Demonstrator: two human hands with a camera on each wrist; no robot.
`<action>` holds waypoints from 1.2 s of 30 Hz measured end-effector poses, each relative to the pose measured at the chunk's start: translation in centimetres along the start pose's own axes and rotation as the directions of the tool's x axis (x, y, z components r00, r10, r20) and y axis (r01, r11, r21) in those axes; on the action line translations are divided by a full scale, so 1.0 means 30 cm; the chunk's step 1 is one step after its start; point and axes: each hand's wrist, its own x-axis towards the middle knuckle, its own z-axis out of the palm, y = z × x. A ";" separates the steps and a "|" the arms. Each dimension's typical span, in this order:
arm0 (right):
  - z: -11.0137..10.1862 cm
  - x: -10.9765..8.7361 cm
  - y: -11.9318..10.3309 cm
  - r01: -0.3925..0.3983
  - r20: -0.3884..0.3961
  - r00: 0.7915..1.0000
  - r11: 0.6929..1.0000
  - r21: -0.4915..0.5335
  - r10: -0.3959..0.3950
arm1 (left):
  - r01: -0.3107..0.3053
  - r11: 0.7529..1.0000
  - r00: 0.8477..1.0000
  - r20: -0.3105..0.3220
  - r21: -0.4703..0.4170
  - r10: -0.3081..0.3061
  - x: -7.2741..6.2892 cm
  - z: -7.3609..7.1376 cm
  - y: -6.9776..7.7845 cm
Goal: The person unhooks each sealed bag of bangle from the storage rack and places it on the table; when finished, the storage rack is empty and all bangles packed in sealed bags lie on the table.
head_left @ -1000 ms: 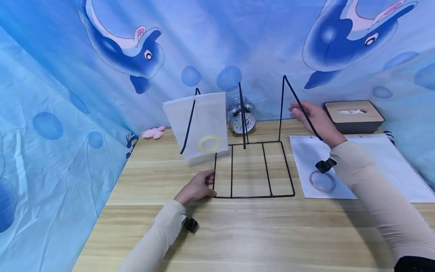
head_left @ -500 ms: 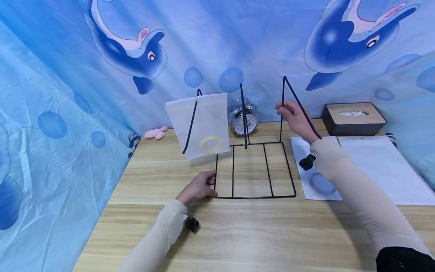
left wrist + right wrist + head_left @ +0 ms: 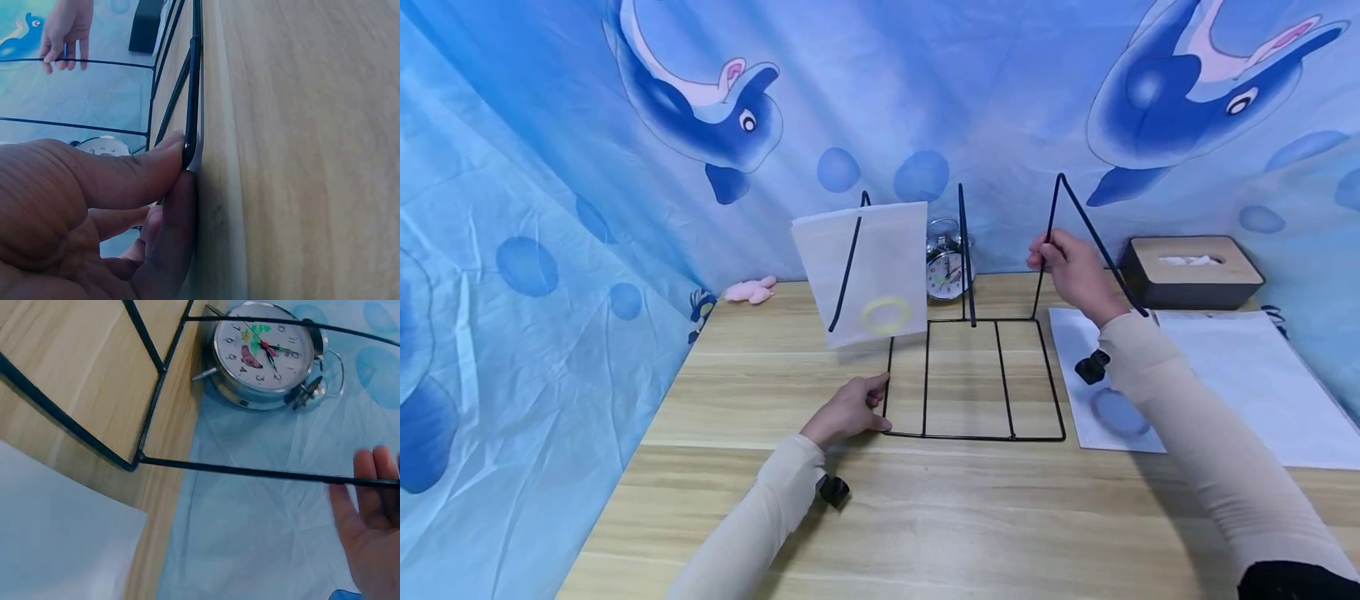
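A black wire rack (image 3: 926, 379) with three upright wire loops stands on the wooden table. My left hand (image 3: 850, 408) pinches its front left corner between thumb and finger, seen close in the left wrist view. My right hand (image 3: 1072, 271) holds the rear wire of the right loop, thumb and fingers about it; in the right wrist view only part of that hand (image 3: 375, 544) shows. At the left loop hangs a white translucent sleeve (image 3: 880, 258) with a yellow ring in it, a wire running in front of it.
Behind the rack stands an alarm clock (image 3: 945, 273). To the right lie white sheets (image 3: 1240, 375), one with a faint ring, below a tissue box (image 3: 1191, 271). A small pink toy (image 3: 751, 290) lies at the back left. Blue dolphin-print cloth (image 3: 647, 208) hangs behind.
My right hand has moved left from beside the right loop and taken hold of its rear wire. The rack has shifted slightly right relative to the clock. My left hand keeps its corner.
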 end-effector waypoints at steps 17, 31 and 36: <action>0.017 0.015 0.045 0.048 -0.051 0.998 0.997 0.067 -0.044 | 0.045 0.982 0.994 -0.088 -0.182 -0.062 -0.038 -0.167 -0.085; -0.011 0.012 0.010 -0.022 0.042 0.999 0.999 0.046 0.020 | 0.000 0.999 0.930 -0.366 -0.037 -0.014 -0.052 -0.486 0.162; -0.010 0.011 0.004 -0.043 0.040 0.998 0.999 0.025 0.042 | -0.168 0.983 0.850 -0.516 -0.077 0.104 -0.022 -0.520 0.226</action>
